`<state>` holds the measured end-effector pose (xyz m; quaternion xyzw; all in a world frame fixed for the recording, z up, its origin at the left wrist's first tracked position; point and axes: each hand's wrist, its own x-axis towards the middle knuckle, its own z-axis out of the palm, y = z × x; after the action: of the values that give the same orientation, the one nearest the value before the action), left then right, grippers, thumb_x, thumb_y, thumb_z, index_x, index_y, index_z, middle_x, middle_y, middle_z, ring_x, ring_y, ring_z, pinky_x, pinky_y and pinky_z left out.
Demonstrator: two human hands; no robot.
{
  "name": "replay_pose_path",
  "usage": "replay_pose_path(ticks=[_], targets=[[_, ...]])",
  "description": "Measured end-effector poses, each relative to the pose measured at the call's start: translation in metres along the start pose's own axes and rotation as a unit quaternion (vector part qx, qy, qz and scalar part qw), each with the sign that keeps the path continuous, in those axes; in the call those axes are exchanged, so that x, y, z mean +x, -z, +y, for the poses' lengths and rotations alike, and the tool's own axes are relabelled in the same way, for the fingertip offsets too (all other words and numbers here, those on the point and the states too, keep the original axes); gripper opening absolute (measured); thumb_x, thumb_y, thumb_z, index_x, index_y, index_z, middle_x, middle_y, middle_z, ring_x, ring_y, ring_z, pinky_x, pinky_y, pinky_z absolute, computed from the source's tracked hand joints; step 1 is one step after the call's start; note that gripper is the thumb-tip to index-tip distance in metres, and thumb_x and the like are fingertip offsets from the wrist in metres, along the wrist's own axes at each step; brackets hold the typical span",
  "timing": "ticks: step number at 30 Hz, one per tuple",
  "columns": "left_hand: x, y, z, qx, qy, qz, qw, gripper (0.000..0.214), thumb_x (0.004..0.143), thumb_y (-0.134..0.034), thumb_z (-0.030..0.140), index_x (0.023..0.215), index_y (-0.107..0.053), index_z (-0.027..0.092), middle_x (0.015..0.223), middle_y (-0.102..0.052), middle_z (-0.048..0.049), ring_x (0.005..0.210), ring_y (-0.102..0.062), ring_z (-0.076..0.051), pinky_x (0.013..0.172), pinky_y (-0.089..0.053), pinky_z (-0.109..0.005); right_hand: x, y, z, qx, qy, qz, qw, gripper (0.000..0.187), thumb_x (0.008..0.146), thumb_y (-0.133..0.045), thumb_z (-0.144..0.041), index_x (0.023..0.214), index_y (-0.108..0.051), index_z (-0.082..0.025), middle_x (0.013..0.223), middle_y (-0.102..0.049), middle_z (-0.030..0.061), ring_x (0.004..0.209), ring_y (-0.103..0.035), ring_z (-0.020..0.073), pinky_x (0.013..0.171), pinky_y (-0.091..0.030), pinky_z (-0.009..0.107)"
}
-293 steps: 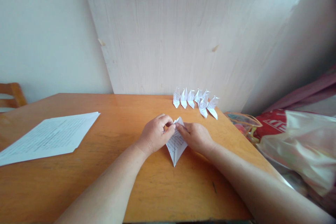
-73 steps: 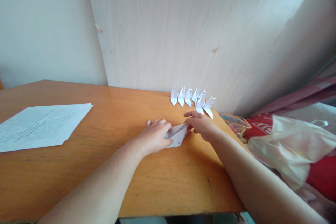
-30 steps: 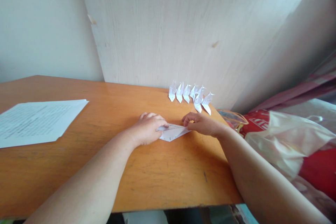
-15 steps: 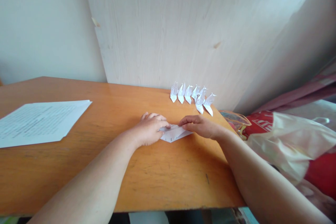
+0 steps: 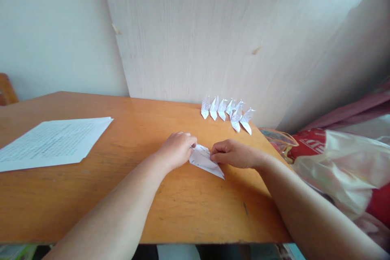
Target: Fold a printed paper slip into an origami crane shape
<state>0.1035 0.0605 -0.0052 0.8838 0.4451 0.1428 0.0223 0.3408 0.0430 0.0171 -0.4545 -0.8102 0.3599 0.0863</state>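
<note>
A folded sheet of printed paper (image 5: 204, 159) lies between my hands, with one pointed corner aimed toward the lower right. My left hand (image 5: 179, 149) is closed, its thumb and fingers pinching the paper's upper left end. At the paper's right side, my right hand (image 5: 231, 153) has its fingers curled, thumb and forefinger closed on the edge. Beyond them, several folded paper figures (image 5: 222, 109) with upright points stand grouped near the table's back right corner.
A stack of printed sheets (image 5: 57, 140) rests on the left of the wooden table (image 5: 137, 130). A pale panel (image 5: 189, 40) rises behind the table. Past the right edge are a cream plastic bag (image 5: 344, 170) and a red bag (image 5: 309, 144).
The folded paper has turned, so its point has swung from facing me to the lower right. My left fingers have curled in, and the view has shifted slightly left.
</note>
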Motion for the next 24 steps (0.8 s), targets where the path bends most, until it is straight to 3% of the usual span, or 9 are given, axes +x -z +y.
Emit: replay_pose_path(ticks=[4,11,24], targets=[[0.002,-0.007,-0.002,-0.061,-0.001,-0.017,0.998,0.018,0.088,-0.052,0.018,0.084,-0.069,0.022,0.089,-0.063,-0.0045,0.081,-0.061,-0.019,0.070,-0.043,-0.029,0.001,-0.008,-0.003,0.030,0.008,-0.024,0.999,0.014,0.085,-0.054,-0.027,0.082,-0.065,-0.020,0.071,-0.056,-0.0032,0.066,-0.049,0.0126,0.063,-0.040,0.025],[0.001,-0.001,-0.001,-0.143,0.018,-0.063,0.988,0.026,0.087,-0.059,0.046,0.091,-0.068,0.022,0.096,-0.059,-0.0040,0.085,-0.059,-0.019,0.072,-0.045,-0.029,0.002,-0.015,-0.007,0.010,0.027,-0.026,0.999,0.013,0.079,-0.057,-0.020,0.085,-0.068,-0.019,0.073,-0.060,-0.0037,0.068,-0.051,0.0116,0.060,-0.038,0.023],[-0.004,0.009,0.000,-0.167,0.032,-0.111,0.979,0.034,0.083,-0.060,0.053,0.103,-0.066,0.026,0.107,-0.057,-0.0042,0.096,-0.058,-0.021,0.079,-0.046,-0.029,0.005,-0.022,-0.012,-0.053,-0.007,0.002,0.999,0.008,0.075,-0.063,-0.023,0.082,-0.063,-0.020,0.073,-0.062,-0.0029,0.066,-0.054,0.0126,0.054,-0.036,0.023]])
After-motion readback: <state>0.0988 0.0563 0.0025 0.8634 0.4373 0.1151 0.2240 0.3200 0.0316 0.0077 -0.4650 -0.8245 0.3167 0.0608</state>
